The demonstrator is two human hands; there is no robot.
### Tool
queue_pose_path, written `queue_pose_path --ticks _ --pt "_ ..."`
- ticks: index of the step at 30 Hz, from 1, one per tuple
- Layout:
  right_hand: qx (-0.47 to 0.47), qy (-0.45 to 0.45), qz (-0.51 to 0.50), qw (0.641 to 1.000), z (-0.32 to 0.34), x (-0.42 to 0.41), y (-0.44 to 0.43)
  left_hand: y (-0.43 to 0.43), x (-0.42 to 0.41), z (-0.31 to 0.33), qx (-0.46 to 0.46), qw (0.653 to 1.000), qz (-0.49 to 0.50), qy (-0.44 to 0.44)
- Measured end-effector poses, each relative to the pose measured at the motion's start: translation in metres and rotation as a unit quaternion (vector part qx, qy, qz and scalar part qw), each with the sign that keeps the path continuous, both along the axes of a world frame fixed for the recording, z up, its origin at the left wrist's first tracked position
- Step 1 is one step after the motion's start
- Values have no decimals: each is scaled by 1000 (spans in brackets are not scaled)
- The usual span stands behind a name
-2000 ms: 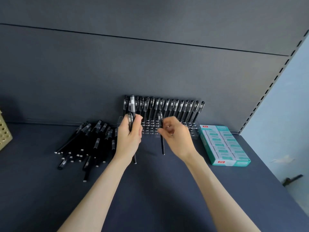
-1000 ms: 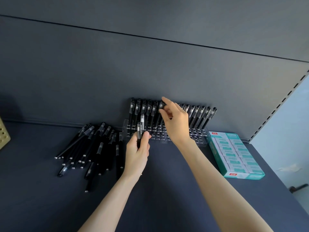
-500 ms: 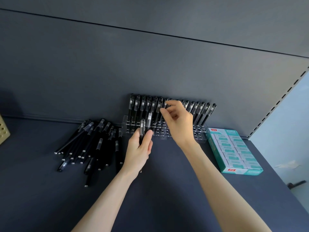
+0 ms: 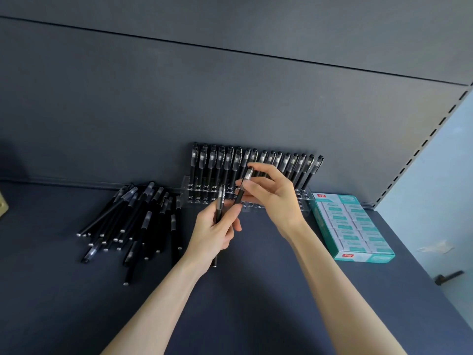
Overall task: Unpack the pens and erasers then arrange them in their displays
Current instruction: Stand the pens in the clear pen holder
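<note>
A clear acrylic pen display (image 4: 188, 190) stands against the shelf's back wall, with several black pens (image 4: 289, 162) upright in its rear row. My left hand (image 4: 215, 231) is closed around a black pen (image 4: 220, 201) held upright in front of the display. My right hand (image 4: 271, 196) pinches another black pen (image 4: 243, 185) near its clear cap, tilted, just in front of the display's middle. The lower end of that pen touches my left fingers. A loose heap of black pens (image 4: 138, 219) lies on the shelf to the left.
A teal and white box of erasers (image 4: 350, 226) lies to the right of the display. The dark shelf surface (image 4: 230, 303) stretches toward me. A perforated upright (image 4: 435, 126) bounds the shelf at right, and a yellowish object (image 4: 3, 207) sits at the far left edge.
My right hand came down from the row of standing pens and now grips a pen at my left hand. My left hand stayed in front of the display.
</note>
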State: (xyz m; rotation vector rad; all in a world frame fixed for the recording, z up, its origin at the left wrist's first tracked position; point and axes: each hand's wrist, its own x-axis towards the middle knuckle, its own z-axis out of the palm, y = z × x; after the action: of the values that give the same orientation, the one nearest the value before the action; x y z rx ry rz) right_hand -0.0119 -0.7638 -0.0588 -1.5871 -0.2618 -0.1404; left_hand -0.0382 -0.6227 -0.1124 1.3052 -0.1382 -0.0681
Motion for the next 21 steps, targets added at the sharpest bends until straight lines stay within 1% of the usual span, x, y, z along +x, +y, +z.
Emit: queue_pose_path --ticks 2,4,7,10,12,15,18,21 --pt "24 2 16 1000 0 -1 -2 0 0 1 -11 1000 -13 -1" --pt "25 -10 -10 1000 2 -1 -3 0 0 1 -8 1000 -12 2" --pt "28 -44 -100 994 7 6 -3 -1 2 -1 11 1000 10 22" --pt "28 -106 -210 972 16 17 -6 -1 5 -2 13 998 34 46" --pt "12 -147 -254 956 21 23 -5 0 7 -1 12 998 43 53" --pt "-31 -189 -268 944 23 31 0 1 6 0 5 998 39 42" --pt "-60 -198 -258 944 18 39 4 2 3 1 35 999 29 16" --pt "-83 -203 -252 942 13 44 6 3 4 2 47 998 43 21"
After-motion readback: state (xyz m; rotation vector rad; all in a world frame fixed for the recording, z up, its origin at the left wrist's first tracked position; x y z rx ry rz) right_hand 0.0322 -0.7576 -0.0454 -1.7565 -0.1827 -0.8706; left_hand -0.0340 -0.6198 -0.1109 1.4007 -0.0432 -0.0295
